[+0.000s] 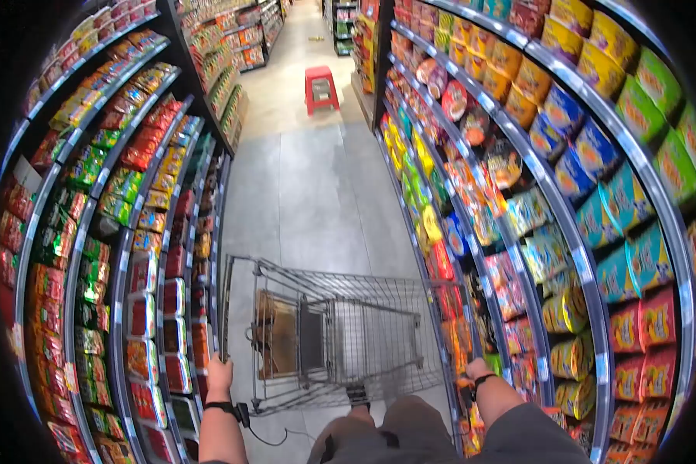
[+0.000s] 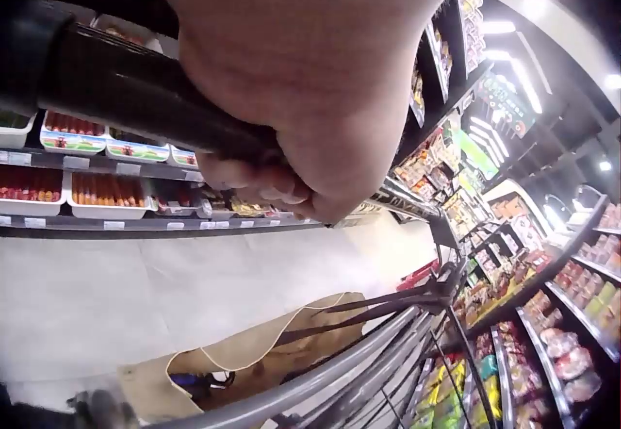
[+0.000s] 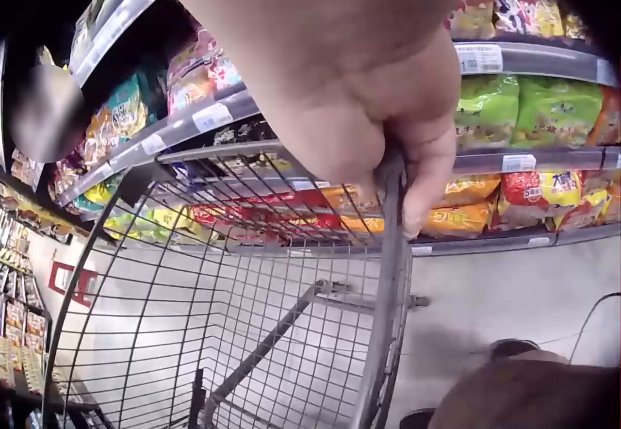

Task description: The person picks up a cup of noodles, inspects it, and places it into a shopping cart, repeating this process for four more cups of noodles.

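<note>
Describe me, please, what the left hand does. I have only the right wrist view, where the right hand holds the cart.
Observer: The left hand is also on the cart; its fingers curl round a dark bar.
Operator: Thank you. Is there some item near this side of the cart?
Observer: Yes, a brown bag-like item shows below the left hand, with something dark in its opening. I cannot tell what the dark thing is.
Operator: And which goods are on the shelf beyond the left hand?
Observer: White trays of reddish, stick-shaped food, with small labels along the shelf edge.
</note>
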A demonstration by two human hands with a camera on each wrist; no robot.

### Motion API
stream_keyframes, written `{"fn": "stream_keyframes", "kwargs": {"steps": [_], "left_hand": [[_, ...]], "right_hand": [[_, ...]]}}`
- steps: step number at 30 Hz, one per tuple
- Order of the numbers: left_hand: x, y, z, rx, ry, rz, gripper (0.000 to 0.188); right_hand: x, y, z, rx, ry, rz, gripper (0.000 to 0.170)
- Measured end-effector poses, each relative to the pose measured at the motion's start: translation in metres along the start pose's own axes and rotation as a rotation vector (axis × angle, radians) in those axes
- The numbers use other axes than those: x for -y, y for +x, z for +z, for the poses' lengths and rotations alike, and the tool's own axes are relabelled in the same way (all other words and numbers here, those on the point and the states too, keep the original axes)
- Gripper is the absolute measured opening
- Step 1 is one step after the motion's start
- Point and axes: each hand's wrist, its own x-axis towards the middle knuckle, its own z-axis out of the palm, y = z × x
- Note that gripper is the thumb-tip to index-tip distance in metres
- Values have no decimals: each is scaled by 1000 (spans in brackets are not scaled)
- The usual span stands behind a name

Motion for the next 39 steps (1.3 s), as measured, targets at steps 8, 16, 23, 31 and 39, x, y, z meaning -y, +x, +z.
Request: {"fn": "stream_keyframes", "kwargs": {"steps": [8, 16, 23, 31, 39], "left_hand": [[-78, 108, 0, -27, 27, 20, 21], [-151, 253, 13, -28, 9, -70, 27], [-192, 362, 28, -147, 85, -23, 24], [-249, 472, 32, -122, 58, -58, 27], [-310, 616, 44, -37, 67, -52, 28]], "right_hand": [[98, 60, -42, -186, 621, 415, 24], [228, 143, -146, -142, 662, 270, 33], [324, 235, -227, -29, 794, 233, 62], [415, 293, -294, 44, 962, 133, 58], [497, 398, -343, -132, 851, 206, 45]]}}
